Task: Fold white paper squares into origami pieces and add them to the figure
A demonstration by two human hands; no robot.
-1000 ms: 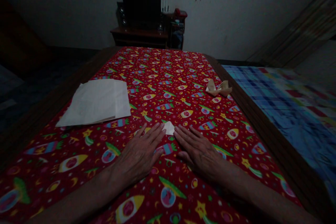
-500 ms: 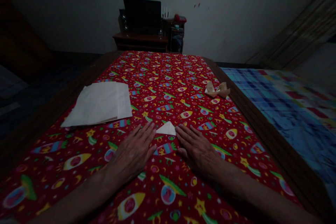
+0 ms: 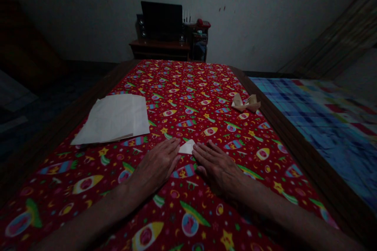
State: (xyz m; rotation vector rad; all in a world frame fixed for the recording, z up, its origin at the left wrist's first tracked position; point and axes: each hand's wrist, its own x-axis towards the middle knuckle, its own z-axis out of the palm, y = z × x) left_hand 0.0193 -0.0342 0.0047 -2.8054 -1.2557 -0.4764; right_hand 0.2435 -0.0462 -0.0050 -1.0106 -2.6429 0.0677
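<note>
My left hand (image 3: 154, 166) and my right hand (image 3: 216, 168) lie flat, palms down, on a red cloth (image 3: 188, 211) printed with rockets and stars. Between their fingertips is a small white paper piece (image 3: 187, 147), pointed at its far end. Its near part may run under my fingers, but I cannot tell. Neither hand visibly grips it. To the left lies a pile of white paper sheets (image 3: 113, 119). Beyond my right hand, near the cloth's right edge, sits a crumpled or folded tan paper shape (image 3: 246, 103).
A dark wooden table edge (image 3: 279, 129) borders the cloth, and a bed with a checked blue quilt (image 3: 321, 125) lies beyond it to the right. At the far end stands a low wooden cabinet (image 3: 159, 49) holding a black monitor (image 3: 161, 20) and a speaker (image 3: 141, 27).
My left hand has moved closer to my right, narrowing the gap around the white paper, and less of that paper shows. The whole view has tilted slightly, shifting the scene lower.
</note>
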